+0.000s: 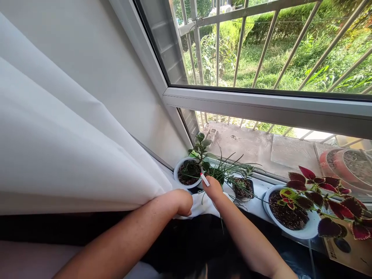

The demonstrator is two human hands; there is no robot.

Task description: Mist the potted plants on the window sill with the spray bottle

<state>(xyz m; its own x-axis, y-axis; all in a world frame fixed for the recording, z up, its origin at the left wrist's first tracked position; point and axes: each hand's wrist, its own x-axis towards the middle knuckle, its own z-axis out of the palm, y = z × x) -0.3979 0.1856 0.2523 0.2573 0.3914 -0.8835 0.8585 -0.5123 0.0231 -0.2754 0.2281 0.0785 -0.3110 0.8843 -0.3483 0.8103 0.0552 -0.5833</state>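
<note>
My right hand (213,188) is closed around a slim white-handled tool (205,179) with a red band near its front end. That front end points at a round white pot (176,175) of dark soil, where a broad-leaved green plant (201,146) grows. The tool's tip is hard to make out among the leaves. Curled downward beside a white cloth (207,205), my left hand (183,202) has its fingers mostly hidden, so what it grips, if anything, does not show. Thin grassy leaves (225,168) spread just beyond my right hand.
A small dark square pot (245,188) stands right of my right hand. Farther right is a white pot (308,231) with a red-leaved plant (334,190). A white curtain (87,147) hangs at left; the window frame (261,110) rises behind the sill.
</note>
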